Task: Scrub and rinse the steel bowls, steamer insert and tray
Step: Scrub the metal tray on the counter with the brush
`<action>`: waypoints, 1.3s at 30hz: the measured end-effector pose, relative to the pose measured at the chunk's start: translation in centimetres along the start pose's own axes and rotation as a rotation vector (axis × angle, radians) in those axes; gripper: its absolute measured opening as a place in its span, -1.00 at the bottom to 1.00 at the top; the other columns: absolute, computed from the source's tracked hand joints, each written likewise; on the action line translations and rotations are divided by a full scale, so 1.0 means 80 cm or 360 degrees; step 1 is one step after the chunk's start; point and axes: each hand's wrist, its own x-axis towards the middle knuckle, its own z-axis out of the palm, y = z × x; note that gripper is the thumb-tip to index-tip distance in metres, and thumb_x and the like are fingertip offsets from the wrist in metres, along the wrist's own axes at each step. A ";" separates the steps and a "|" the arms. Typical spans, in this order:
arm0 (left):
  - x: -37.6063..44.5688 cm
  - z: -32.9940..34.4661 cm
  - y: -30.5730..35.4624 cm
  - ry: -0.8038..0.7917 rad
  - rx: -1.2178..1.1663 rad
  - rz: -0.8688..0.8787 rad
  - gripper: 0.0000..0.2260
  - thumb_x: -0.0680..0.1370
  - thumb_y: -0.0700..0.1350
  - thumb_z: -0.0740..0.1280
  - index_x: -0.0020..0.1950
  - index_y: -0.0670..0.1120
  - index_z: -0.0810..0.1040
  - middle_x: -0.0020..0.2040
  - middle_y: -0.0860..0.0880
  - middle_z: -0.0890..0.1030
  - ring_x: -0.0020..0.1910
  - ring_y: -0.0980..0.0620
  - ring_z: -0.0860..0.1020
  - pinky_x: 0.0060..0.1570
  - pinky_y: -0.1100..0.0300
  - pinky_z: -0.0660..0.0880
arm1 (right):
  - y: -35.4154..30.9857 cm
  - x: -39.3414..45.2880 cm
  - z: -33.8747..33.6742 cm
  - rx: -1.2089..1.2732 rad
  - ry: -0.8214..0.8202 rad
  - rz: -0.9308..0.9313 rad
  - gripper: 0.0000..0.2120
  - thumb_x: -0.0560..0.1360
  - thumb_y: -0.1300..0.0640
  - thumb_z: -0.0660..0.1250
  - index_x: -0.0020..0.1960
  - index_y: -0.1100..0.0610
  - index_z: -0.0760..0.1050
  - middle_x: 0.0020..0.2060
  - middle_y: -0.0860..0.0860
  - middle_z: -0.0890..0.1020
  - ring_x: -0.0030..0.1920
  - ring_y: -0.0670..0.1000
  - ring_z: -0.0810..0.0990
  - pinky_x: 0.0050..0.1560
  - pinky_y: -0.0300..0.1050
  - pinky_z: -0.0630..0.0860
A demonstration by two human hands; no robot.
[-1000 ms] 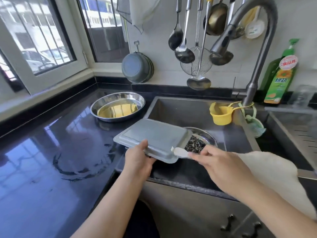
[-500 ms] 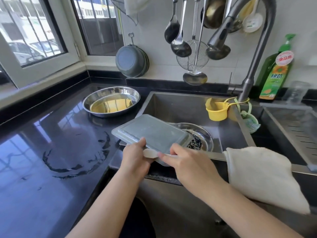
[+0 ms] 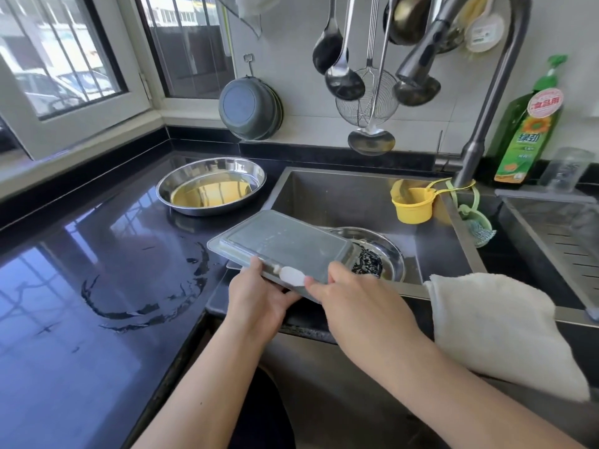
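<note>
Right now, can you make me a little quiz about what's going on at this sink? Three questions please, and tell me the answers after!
1. True or false: the tray is held upside down, over the near edge of the sink.
2. Which hand rubs the tray's edge with the small white scrubber? A) left hand B) right hand
3. Fill in: the steel bowl standing on the black counter is to the ____ of the sink.

Key
1. True. Its flat bottom faces up.
2. B. The right hand pinches the scrubber; the left hand grips the tray's near edge.
3. Left.
</note>
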 end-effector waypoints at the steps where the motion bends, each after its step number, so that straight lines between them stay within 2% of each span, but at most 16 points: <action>1: 0.000 -0.002 0.001 -0.0010 -0.0014 0.0001 -0.68 0.78 -0.05 0.02 0.37 -0.13 0.48 0.24 -0.21 0.68 0.17 -0.26 0.68 -0.06 -0.27 0.66 | 0.004 -0.007 -0.004 -0.0026 -0.0041 0.0021 -0.45 0.58 0.25 0.17 0.53 -0.07 0.29 -0.06 0.00 0.29 -0.12 0.17 0.55 -0.24 0.00 0.30; 3: 0.000 -0.003 0.001 -0.0005 -0.0026 0.0005 -0.69 0.79 -0.05 0.00 0.36 -0.10 0.46 0.27 -0.19 0.67 0.21 -0.25 0.66 -0.08 -0.29 0.66 | 0.013 -0.019 -0.016 -0.0065 -0.0132 0.0081 -0.41 0.58 0.26 0.14 0.56 -0.10 0.24 -0.05 -0.01 0.28 -0.15 0.15 0.47 -0.22 -0.01 0.33; 5: -0.001 0.001 -0.002 0.0003 0.0009 0.0006 -0.71 0.79 -0.05 0.00 0.34 -0.08 0.46 0.25 -0.19 0.67 0.18 -0.24 0.67 -0.10 -0.27 0.66 | 0.013 -0.015 -0.022 -0.0148 -0.0170 0.0116 -0.43 0.59 0.23 0.14 0.56 -0.10 0.22 -0.05 0.00 0.28 -0.10 0.16 0.51 -0.21 -0.01 0.36; 9: -0.003 0.010 -0.001 0.0017 0.0117 -0.0025 -0.72 0.78 -0.08 0.05 0.35 -0.11 0.49 0.18 -0.21 0.70 -0.02 -0.17 0.74 -0.24 -0.13 0.67 | -0.006 0.040 -0.014 -0.0110 -0.0107 0.0014 -0.56 0.66 0.15 0.11 0.51 -0.10 0.33 -0.10 0.02 0.25 0.02 0.23 0.57 -0.19 0.02 0.33; 12: 0.004 0.016 0.035 0.0028 0.0264 0.0019 -0.75 0.78 -0.07 0.08 0.31 -0.08 0.50 0.12 -0.19 0.73 -0.03 -0.16 0.74 -0.19 -0.14 0.68 | 0.002 0.077 -0.021 0.0002 -0.0132 -0.0008 -0.55 0.66 0.11 0.16 0.48 -0.24 0.37 -0.10 0.00 0.32 -0.01 0.22 0.52 -0.15 -0.01 0.33; 14: 0.012 0.015 0.070 0.0018 0.0395 0.0070 -0.72 0.77 -0.03 0.09 0.32 -0.13 0.50 0.08 -0.20 0.73 -0.02 -0.17 0.74 -0.20 -0.13 0.68 | 0.014 0.087 -0.030 0.0113 -0.0189 -0.0009 -0.50 0.64 0.15 0.18 0.46 -0.33 0.36 -0.05 -0.02 0.39 -0.08 0.15 0.44 -0.16 0.00 0.36; 16: 0.019 0.009 0.096 0.0019 0.0440 0.0076 -0.66 0.77 0.01 0.10 0.34 -0.18 0.50 0.08 -0.20 0.74 0.02 -0.19 0.73 -0.22 -0.11 0.68 | 0.017 0.087 -0.035 0.0201 -0.0271 -0.0072 -0.48 0.64 0.16 0.15 0.46 -0.36 0.34 0.01 -0.04 0.44 -0.04 0.13 0.44 -0.09 0.03 0.44; 18: 0.022 -0.003 0.106 0.0004 0.0392 0.0026 -0.60 0.76 0.05 0.10 0.41 -0.20 0.48 0.18 -0.23 0.70 0.12 -0.23 0.70 -0.18 -0.14 0.68 | 0.005 0.084 -0.034 0.0166 -0.0277 -0.0181 -0.50 0.65 0.14 0.11 0.47 -0.34 0.34 -0.01 -0.04 0.44 -0.03 0.14 0.47 -0.03 0.06 0.48; 20: 0.018 -0.012 0.101 -0.0054 0.0384 -0.0041 -0.55 0.76 0.10 0.05 0.47 -0.17 0.45 0.26 -0.23 0.67 0.16 -0.25 0.68 -0.13 -0.18 0.67 | -0.015 0.085 -0.030 0.0041 -0.0218 -0.0220 -0.55 0.66 0.12 0.11 0.47 -0.24 0.39 -0.05 -0.01 0.41 -0.13 0.14 0.43 -0.14 0.03 0.41; 22: 0.011 -0.017 0.091 -0.0131 0.0376 -0.0088 -0.48 0.74 0.21 -0.01 0.47 -0.09 0.46 0.28 -0.20 0.67 0.17 -0.23 0.69 -0.10 -0.20 0.67 | -0.033 0.096 -0.027 -0.0071 -0.0181 -0.0206 -0.60 0.64 0.15 0.17 0.44 -0.08 0.44 -0.09 0.02 0.37 -0.16 0.13 0.37 -0.19 0.01 0.33; 24: 0.006 -0.017 0.085 -0.0191 0.0358 -0.0077 -0.43 0.71 0.29 -0.05 0.45 -0.04 0.49 0.25 -0.16 0.69 0.16 -0.18 0.70 -0.07 -0.19 0.67 | -0.049 0.113 -0.030 -0.0112 -0.0179 -0.0208 -0.60 0.61 0.19 0.23 0.43 -0.02 0.45 -0.08 0.03 0.36 -0.15 0.11 0.35 -0.18 0.00 0.32; 29: 0.006 -0.020 0.101 -0.0086 0.0289 0.0019 -0.33 0.69 0.35 -0.05 0.44 -0.12 0.52 0.23 -0.17 0.69 0.18 -0.16 0.69 0.01 -0.14 0.67 | -0.060 0.123 -0.040 -0.0167 -0.0313 -0.0242 -0.55 0.63 0.20 0.18 0.50 -0.06 0.37 -0.03 0.03 0.39 -0.13 0.11 0.38 -0.18 -0.01 0.34; 32: 0.005 -0.022 0.106 -0.0045 0.0288 0.0015 -0.33 0.69 0.34 0.00 0.41 -0.16 0.54 0.21 -0.18 0.70 0.17 -0.18 0.70 0.07 -0.20 0.66 | -0.043 0.101 -0.056 -0.0213 -0.0568 -0.0174 -0.43 0.65 0.21 0.13 0.53 -0.29 0.22 0.08 0.02 0.50 0.04 0.15 0.51 0.00 0.04 0.52; 33: 0.004 -0.022 0.106 -0.0051 0.0296 0.0014 -0.34 0.69 0.35 0.00 0.42 -0.14 0.53 0.23 -0.18 0.69 0.17 -0.18 0.70 0.07 -0.22 0.66 | -0.042 0.100 -0.056 -0.0255 -0.0597 -0.0144 -0.41 0.65 0.20 0.13 0.54 -0.32 0.18 0.08 0.01 0.50 0.03 0.14 0.51 0.00 0.03 0.53; 36: 0.001 -0.017 0.099 -0.0082 0.0322 0.0007 -0.35 0.68 0.36 -0.02 0.45 -0.07 0.52 0.24 -0.15 0.69 0.17 -0.15 0.70 0.06 -0.20 0.66 | -0.054 0.123 -0.041 -0.0280 -0.0387 -0.0166 -0.53 0.64 0.15 0.17 0.50 -0.18 0.32 -0.04 0.02 0.43 -0.19 0.06 0.43 -0.24 -0.08 0.40; 39: 0.001 -0.019 0.097 -0.0041 0.0335 0.0030 -0.31 0.67 0.38 -0.08 0.41 -0.07 0.57 0.20 -0.13 0.71 0.20 -0.13 0.68 0.06 -0.16 0.65 | -0.073 0.154 -0.023 -0.0184 -0.0278 -0.0183 -0.52 0.60 0.17 0.22 0.50 -0.09 0.33 -0.04 0.03 0.39 -0.11 0.13 0.48 -0.20 -0.02 0.36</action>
